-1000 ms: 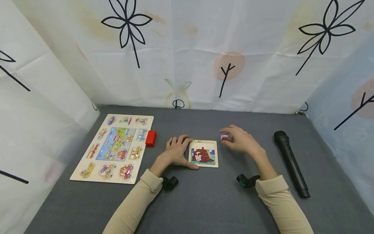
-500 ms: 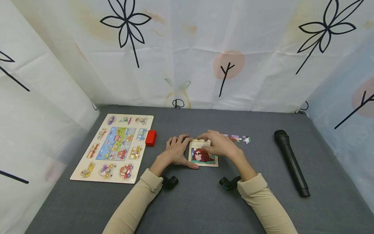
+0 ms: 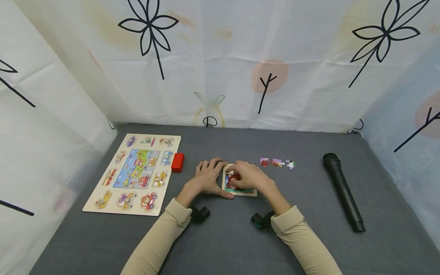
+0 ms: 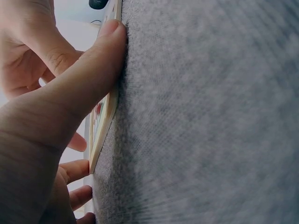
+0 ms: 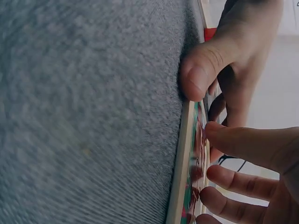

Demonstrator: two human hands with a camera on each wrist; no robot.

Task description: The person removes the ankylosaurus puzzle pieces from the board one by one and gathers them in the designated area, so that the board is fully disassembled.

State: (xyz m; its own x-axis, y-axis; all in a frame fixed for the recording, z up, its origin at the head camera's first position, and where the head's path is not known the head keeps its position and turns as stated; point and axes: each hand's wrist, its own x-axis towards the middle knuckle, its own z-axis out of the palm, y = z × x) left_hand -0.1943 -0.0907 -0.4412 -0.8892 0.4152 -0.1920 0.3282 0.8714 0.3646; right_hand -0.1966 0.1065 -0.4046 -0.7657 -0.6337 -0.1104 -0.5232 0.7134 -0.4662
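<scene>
A small square picture puzzle (image 3: 247, 193) in a pale wooden frame lies on the grey table, its brown-haired figure partly covered by the hands. My left hand (image 3: 207, 179) rests at its left side, fingers spread, thumb at the near corner and index finger at the far corner. My right hand (image 3: 248, 176) is over the puzzle with bent, separated fingers; its fingertips (image 5: 216, 173) are right at the picture surface. No piece shows between thumb and fingers, and the spot under the index fingertip is hidden. Loose jigsaw pieces (image 3: 277, 163) lie in a row to the right.
A large wooden puzzle board (image 3: 94, 198) with vehicle pictures lies on the left. A red block (image 3: 177, 163) sits against its right edge. On the right lies a black microphone (image 3: 343, 193). A patterned white curtain (image 3: 227, 57) encloses the table's back and sides.
My right hand has moved left from the loose pieces to over the puzzle, then slightly farther left and down. The row of pieces is uncovered. My left hand has stayed in place.
</scene>
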